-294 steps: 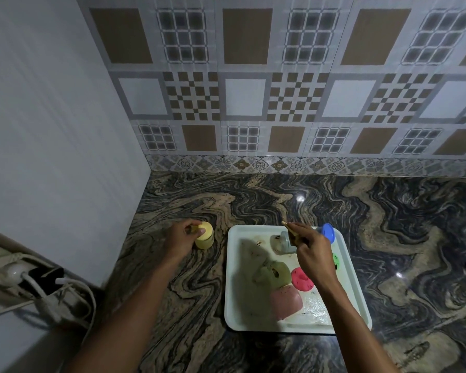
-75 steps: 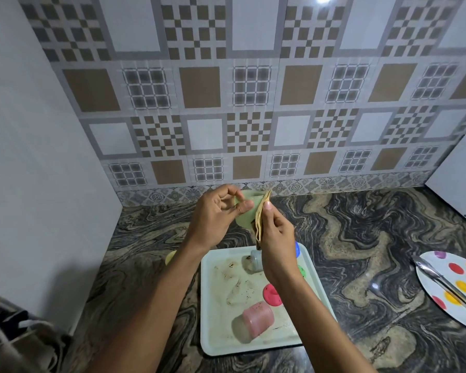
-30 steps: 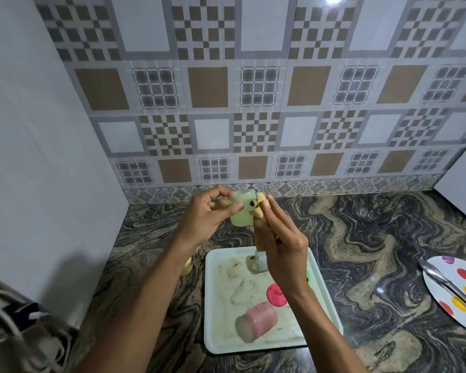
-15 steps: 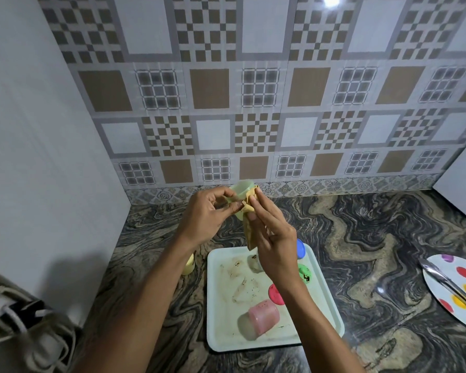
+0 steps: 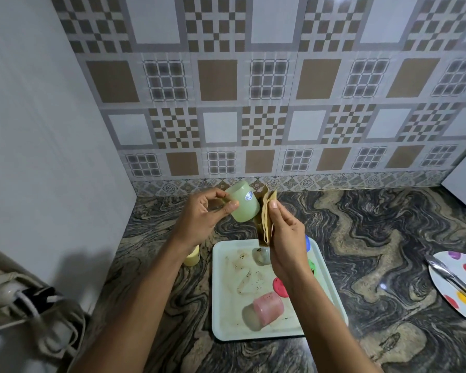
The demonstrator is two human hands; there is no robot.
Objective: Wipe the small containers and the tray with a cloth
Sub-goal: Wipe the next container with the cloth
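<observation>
A pale green container [image 5: 244, 204], translucent and carrying a small blue-and-white sticker, is being held tilted in the air above the far end of the white tray [image 5: 228, 328]. The left hand [image 5: 202, 218] is pinching it between thumb and curled fingers. The right hand [image 5: 285, 238] is gripping a folded tan cloth [image 5: 266, 222], which is hanging just beside the container's right side; whether they are touching cannot be told.

Four containers are showing: the green one, a pink container [image 5: 268, 308] lying on its side in the stained tray, a clear container [image 5: 261, 255] at the tray's far end, and a yellow container [image 5: 192, 258] standing on the tabletop [image 5: 374, 238] just left of the tray. Three lids are lying along the tray's right side: a blue lid [image 5: 308, 243], a green lid [image 5: 312, 266] and a pink lid [image 5: 279, 287].
</observation>
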